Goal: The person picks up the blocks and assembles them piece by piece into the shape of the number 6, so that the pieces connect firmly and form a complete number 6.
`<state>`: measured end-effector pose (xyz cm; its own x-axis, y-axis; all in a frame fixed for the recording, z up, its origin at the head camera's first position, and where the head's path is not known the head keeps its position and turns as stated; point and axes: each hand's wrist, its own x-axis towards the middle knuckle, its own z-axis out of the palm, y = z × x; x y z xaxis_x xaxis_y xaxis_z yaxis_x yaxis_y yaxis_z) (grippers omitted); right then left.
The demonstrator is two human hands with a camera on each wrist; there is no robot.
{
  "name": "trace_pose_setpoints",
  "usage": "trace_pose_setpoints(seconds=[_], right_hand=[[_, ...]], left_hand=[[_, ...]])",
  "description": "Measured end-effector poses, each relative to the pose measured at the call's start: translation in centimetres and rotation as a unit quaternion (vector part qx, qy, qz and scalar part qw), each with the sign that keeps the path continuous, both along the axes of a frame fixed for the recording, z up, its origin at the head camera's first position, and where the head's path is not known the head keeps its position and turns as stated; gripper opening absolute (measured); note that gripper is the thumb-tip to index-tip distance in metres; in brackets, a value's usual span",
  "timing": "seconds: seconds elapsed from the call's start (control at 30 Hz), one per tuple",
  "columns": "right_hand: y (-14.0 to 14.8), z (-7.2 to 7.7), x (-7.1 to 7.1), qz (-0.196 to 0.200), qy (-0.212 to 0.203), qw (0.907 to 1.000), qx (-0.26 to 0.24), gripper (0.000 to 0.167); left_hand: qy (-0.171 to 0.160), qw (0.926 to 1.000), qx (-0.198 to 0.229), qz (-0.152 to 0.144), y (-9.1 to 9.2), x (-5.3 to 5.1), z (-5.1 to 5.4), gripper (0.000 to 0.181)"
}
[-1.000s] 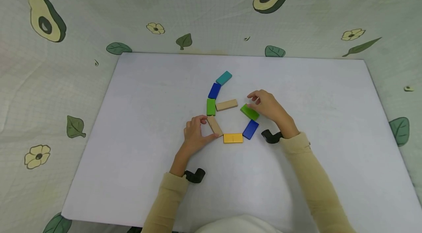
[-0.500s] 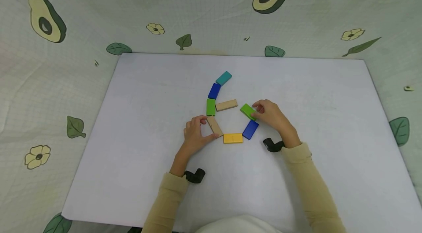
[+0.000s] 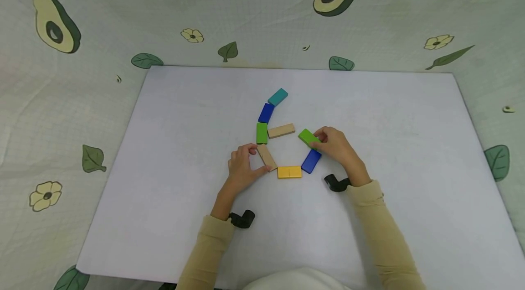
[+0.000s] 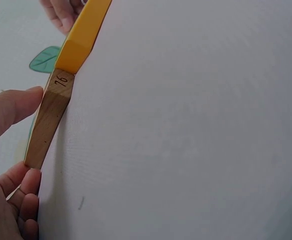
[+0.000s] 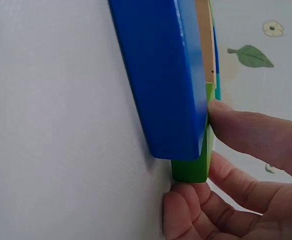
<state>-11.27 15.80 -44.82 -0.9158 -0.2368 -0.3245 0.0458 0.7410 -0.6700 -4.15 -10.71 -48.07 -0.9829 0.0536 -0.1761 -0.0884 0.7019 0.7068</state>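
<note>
Flat blocks form a curved line on the white table. My left hand spans a bare wooden block, its thumb at the near end and fingertips at the far end. In the left wrist view this wooden block has handwritten digits and meets the yellow block. My right hand pinches a green block on the right side of the curve. The right wrist view has my thumb on that green block and my fingers around its end, partly behind a blue block.
Up the left side run another green block, a blue block and a teal block. A second wooden block points inward from the green one. Avocado-print cloth surrounds the white table.
My right hand has moved down and slightly right along the green block, from its upper side to its lower right end. My left hand and the blocks stay in place.
</note>
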Motion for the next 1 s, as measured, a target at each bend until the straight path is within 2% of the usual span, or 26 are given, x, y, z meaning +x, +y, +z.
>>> trace_pose_setpoints(seconds=[0.5, 1.0], right_hand=[[-0.41, -0.85, -0.33, -0.051, 0.004, 0.9987, -0.004, 0.039], [-0.85, -0.72, 0.05, -0.06, 0.003, 0.9982, 0.0, 0.042]], left_hand=[[0.0, 1.0, 0.003, -0.002, 0.0, 0.08, 0.12, 0.067], [0.0, 1.0, 0.003, -0.006, 0.05, 0.17, 0.35, 0.066]])
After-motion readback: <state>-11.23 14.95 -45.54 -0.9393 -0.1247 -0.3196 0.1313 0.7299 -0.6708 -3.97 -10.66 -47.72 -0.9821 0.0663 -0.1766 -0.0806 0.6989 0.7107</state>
